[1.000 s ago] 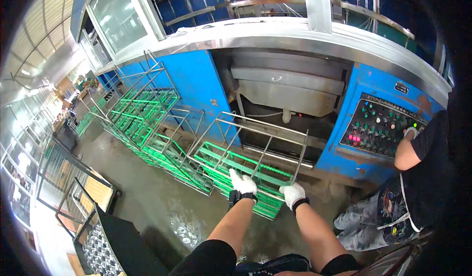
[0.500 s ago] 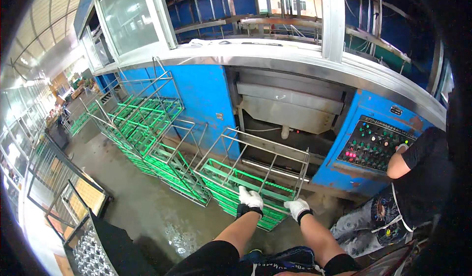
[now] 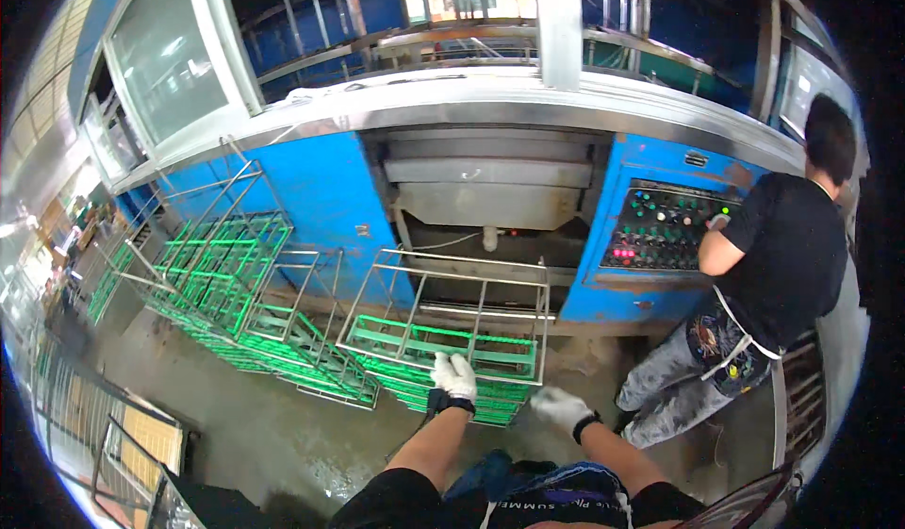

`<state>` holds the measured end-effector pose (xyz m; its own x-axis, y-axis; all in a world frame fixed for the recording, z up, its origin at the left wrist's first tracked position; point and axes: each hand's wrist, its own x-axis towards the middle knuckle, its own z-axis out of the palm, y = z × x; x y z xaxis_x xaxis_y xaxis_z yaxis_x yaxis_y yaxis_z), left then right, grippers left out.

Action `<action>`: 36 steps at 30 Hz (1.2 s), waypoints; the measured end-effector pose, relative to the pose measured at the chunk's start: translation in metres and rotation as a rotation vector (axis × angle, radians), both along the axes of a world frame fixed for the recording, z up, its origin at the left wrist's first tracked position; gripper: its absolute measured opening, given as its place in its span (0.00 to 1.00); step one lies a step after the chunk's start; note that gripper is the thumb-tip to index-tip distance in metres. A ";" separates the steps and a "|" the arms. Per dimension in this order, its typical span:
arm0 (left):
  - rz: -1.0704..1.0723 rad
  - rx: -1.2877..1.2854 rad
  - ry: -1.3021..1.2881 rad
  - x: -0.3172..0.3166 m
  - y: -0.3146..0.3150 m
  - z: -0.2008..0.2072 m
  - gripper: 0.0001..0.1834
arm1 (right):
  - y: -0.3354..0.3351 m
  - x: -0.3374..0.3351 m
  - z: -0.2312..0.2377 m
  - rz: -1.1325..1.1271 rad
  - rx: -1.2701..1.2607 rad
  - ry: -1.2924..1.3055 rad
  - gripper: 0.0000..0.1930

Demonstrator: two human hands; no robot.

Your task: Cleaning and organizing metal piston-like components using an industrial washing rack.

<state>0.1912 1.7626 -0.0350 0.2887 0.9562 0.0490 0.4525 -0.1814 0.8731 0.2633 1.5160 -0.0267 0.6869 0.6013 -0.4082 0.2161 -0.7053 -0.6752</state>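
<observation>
The nearest rack [image 3: 504,357], made of thin metal bars with green bars inside, stands on the wet floor [image 3: 292,439] in front of the gap in the blue machine [image 3: 316,190]. Its long side runs left to right across the person's front, with the right end a bit closer. The left hand [image 3: 454,376], in a white glove, is the nearer one: its grip is bent round the near top rail, around the middle, so most of the rack lies ahead of it and to both sides. The right hand [image 3: 563,408] is just beside the rack's right near corner. It is blurry, so one cannot tell if its grip is open or closed, or if it touches. More green racks [image 3: 212,270] stand to the left. At the right, a co-worker [image 3: 778,246] has a hand at the button panel [image 3: 669,232].
</observation>
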 end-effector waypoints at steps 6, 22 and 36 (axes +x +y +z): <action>-0.071 0.086 0.015 -0.010 0.009 -0.015 0.31 | -0.226 -0.091 -0.121 -0.073 -0.458 0.026 0.30; -0.175 0.131 -0.480 0.007 -0.016 -0.078 0.45 | -0.340 -0.140 -0.120 -0.380 -0.324 -0.077 0.22; -1.281 -0.199 1.079 -0.182 -0.149 -0.171 0.33 | -0.330 -0.111 -0.143 -0.361 -0.302 -0.091 0.22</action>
